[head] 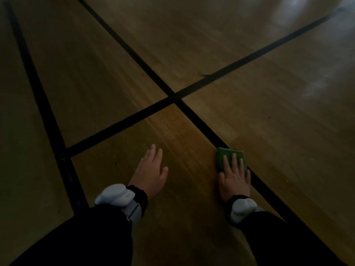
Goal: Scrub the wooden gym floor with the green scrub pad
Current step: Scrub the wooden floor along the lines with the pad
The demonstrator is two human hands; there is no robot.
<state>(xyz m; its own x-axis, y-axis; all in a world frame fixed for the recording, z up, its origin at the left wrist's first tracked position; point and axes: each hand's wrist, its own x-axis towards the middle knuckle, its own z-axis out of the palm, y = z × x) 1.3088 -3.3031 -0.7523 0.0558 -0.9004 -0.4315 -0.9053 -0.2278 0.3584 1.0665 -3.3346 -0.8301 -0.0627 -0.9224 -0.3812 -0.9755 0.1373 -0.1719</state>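
Green scrub pad [230, 157]: one only, lying flat on wooden gym floor [259, 116], lower right of view. Rectangular; long axis roughly left-right across the view, far edge tilted slightly, near edge hidden under fingers. Sits on top of a black court line [199, 122] running diagonally from upper left to lower right, so pad straddles line w/ its left part on the bare wood.

Counts: 1 pad, 2 hands, 2 grey-white wrist devices, 3 black lines visible. Two lines cross mid-frame in an X; third line [38, 93] runs down the left side and meets one of the crossing lines lower left.

Right hand [233, 177]: palm down, flat, fingers [234, 160] extended and close together, pressed on top of pad; not curled round it, no pinch. Thumb out to the left, on the floor beside pad's near-left corner. Little-finger side over the black line.

Left hand [149, 173]: palm down, open, fingers straight and slightly spread, pointing up-frame; holding nothing. Looks flat on wood or just above it, contact can't be confirmed in dim light. Well apart from pad, on the wood panel between lines.

Both forearms in black sleeves [86, 240] w/ elastic cuffs; wrist device [117, 196] on left, second device [243, 209] on right.

Scene dark, pale glare patches [315, 85] on floor upper right.
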